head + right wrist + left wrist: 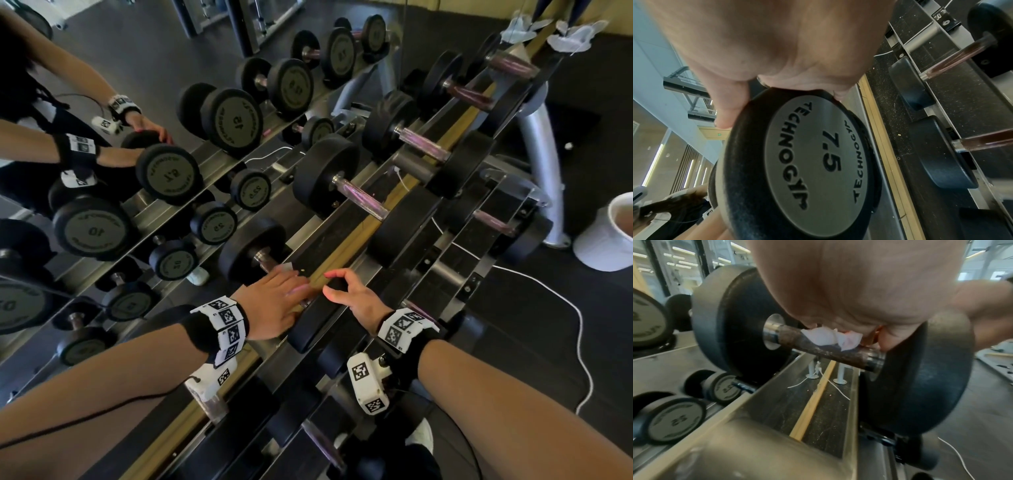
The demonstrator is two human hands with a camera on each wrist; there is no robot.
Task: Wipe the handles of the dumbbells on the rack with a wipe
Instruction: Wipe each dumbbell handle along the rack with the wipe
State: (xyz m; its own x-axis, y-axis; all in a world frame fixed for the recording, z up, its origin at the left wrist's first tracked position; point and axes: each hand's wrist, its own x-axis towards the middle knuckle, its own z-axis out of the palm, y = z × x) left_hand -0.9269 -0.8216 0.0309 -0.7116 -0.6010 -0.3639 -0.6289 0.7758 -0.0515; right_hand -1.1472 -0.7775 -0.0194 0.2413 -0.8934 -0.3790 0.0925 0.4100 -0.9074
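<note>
A black dumbbell marked 7.5 [818,162] lies across the top tier of the rack [404,274]. My left hand [277,301] lies over its rusty handle [818,350], fingers curled down, holding a white wipe [830,337] against the bar. A corner of the wipe [286,266] sticks out past my knuckles. My right hand [352,298] grips the rim of the dumbbell's near head [315,329], thumb and fingers curled over it. The far head [250,250] stands just beyond my left hand. In the right wrist view my right hand [777,48] sits on top of that head.
More dumbbells [363,198] sit further along the top tier, and smaller ones [493,222] on the lower tier to the right. A mirror [137,68] behind the rack doubles the weights and my arms. A white cable [579,325] crosses the floor, near a white bin [613,236].
</note>
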